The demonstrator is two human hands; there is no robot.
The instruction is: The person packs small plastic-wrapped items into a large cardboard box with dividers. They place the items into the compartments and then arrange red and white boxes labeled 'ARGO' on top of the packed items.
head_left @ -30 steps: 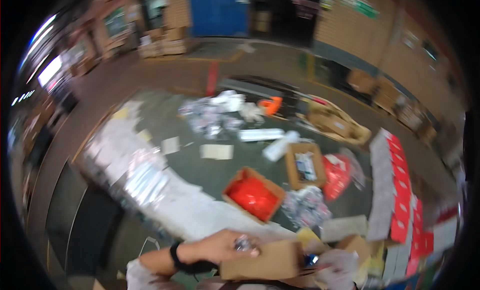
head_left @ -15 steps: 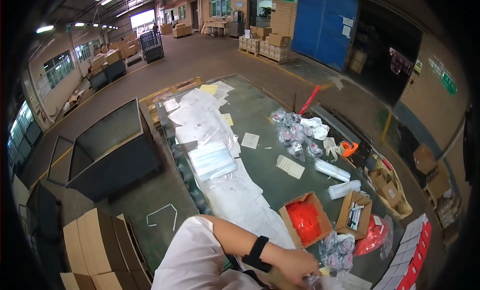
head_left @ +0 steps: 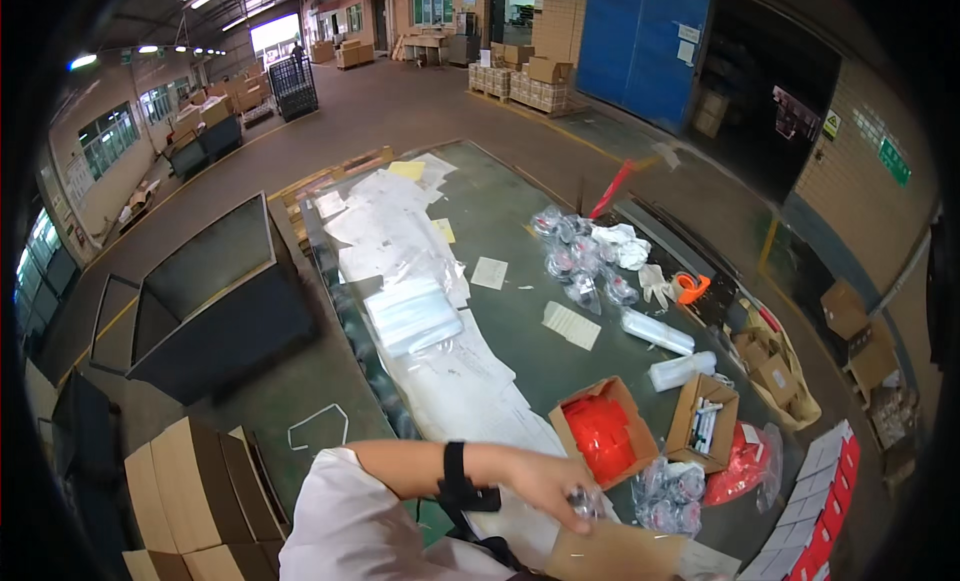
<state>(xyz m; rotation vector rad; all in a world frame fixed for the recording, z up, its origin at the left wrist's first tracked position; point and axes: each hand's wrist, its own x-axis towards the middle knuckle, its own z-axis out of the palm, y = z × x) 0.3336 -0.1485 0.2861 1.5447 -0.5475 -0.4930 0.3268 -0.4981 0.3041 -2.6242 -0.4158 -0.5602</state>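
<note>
My left hand [head_left: 548, 484] reaches in from the lower left over the near part of the table, a black band around its wrist. Its fingers are closed on a small round shiny item [head_left: 584, 502], partly covered by the hand. Just below lies a flat brown cardboard piece [head_left: 615, 553], cut off by the lower edge. A bunch of clear-wrapped round items [head_left: 670, 493] rests to the right of the hand. Beyond it is an open carton of red packets [head_left: 603, 436]. My right hand is out of sight.
White papers [head_left: 470, 381] run along the table's left side, with a stack of clear bags [head_left: 413, 316] on top. A carton of marker-like tubes [head_left: 704, 421] and a red bag [head_left: 738, 471] stand at right. Left of the table are a dark metal bin [head_left: 225, 321] and folded cartons [head_left: 190, 481].
My left hand has moved up and left with the round item, which now shows more clearly. The brown cardboard has come into clearer view. The whole view has shifted slightly.
</note>
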